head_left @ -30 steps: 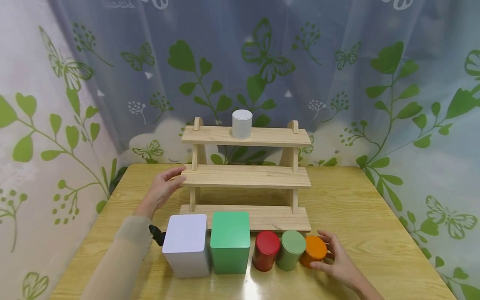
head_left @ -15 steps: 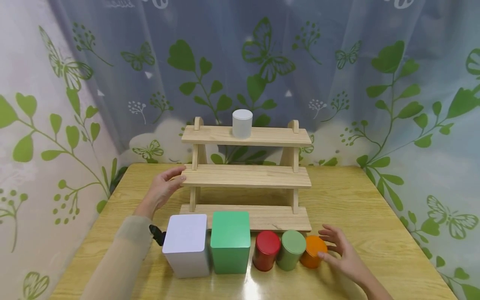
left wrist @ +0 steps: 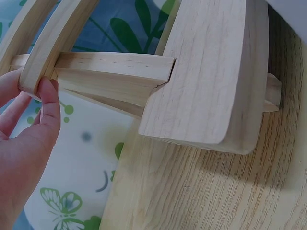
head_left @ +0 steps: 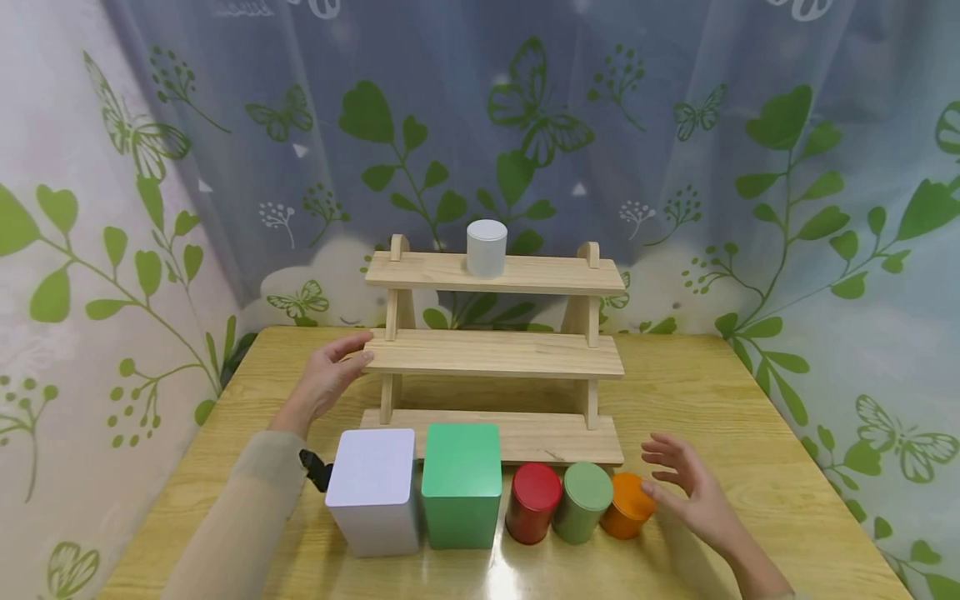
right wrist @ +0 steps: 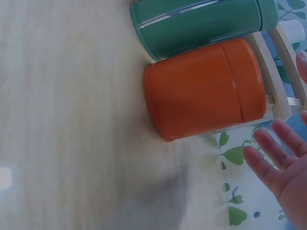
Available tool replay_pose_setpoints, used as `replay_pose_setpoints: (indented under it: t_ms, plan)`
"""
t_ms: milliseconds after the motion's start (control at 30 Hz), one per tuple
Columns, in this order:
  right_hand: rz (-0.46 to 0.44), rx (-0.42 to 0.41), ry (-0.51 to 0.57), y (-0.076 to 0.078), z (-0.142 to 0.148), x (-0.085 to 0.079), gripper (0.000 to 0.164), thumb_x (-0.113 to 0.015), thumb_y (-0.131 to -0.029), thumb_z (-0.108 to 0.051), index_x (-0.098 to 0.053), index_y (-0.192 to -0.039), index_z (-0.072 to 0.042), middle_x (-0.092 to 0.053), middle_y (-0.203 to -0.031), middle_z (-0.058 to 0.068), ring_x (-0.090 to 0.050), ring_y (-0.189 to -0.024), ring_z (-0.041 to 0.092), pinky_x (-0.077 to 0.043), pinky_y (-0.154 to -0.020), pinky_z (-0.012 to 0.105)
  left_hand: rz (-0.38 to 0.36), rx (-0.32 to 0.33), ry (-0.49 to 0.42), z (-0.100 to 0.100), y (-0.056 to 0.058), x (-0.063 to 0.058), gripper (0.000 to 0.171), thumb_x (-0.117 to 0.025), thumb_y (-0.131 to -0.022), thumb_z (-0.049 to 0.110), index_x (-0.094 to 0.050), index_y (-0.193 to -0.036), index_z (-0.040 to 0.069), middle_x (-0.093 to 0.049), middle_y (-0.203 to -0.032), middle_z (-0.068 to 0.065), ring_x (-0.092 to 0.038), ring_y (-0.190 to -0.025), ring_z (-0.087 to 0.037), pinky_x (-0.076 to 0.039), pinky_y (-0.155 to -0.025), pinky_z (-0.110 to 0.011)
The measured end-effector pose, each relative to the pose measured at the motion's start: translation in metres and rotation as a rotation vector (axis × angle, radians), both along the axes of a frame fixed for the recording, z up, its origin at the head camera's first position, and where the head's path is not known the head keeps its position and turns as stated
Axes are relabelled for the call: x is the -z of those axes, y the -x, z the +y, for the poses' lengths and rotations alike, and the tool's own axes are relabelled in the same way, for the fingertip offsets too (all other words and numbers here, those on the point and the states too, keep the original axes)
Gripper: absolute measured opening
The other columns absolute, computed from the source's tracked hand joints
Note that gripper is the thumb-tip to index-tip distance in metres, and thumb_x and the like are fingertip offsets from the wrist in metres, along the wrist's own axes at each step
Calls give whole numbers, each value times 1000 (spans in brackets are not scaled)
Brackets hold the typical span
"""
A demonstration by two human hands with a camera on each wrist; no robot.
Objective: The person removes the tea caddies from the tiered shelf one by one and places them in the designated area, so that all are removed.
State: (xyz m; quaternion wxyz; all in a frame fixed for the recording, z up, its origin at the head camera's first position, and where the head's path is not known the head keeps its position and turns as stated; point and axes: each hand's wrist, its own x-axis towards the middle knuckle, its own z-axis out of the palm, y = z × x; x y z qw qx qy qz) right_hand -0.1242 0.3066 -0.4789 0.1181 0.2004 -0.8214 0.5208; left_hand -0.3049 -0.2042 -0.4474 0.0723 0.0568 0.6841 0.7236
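My left hand (head_left: 327,377) pinches the left end of the middle tier of a three-tier wooden display stand (head_left: 495,353); in the left wrist view the thumb and fingers lie on either side of that tier's end. Just right of an orange can (head_left: 627,508), my right hand (head_left: 693,492) is held with its fingers parted. In the right wrist view the fingers (right wrist: 268,160) are apart from the can's side; in the head view the thumb tip overlaps its edge, and I cannot tell whether it touches. A sage green can (head_left: 583,505) stands left of the orange one.
Along the stand's front, left of the sage can, are a red can (head_left: 533,505), a tall green box (head_left: 461,492) and a white box (head_left: 372,492). A white can (head_left: 486,250) stands on the top tier. A patterned curtain (head_left: 637,150) hangs behind the wooden table (head_left: 690,383).
My right hand has drawn away from the orange can, moving right and slightly up, and its fingers have spread. My left hand keeps its hold on the stand.
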Motion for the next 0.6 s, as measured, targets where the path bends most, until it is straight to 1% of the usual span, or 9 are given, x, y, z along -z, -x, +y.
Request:
replay_pose_setpoints:
  t_ms: [300,600]
  plan:
    - [13,-4,17,13,-5,-13,59,-65,-83,6,-37,-134,0,-52,-122,11,-53,-109,27,-48,-84,27,7,-2,-12,0,0,1,54,-63,-90,15,-42,-138,1,-37,-140,-14,-54,-104,-12,-46,-84,-20]
    - [76,-11,22,25,-15,-27,60,-63,-82,11,-38,-135,-1,-52,-122,13,-54,-108,22,-47,-83,25,11,-8,-15,1,-1,0,52,-62,-91,14,-42,-138,1,-38,-138,-14,-54,-104,-12,-47,-83,-20]
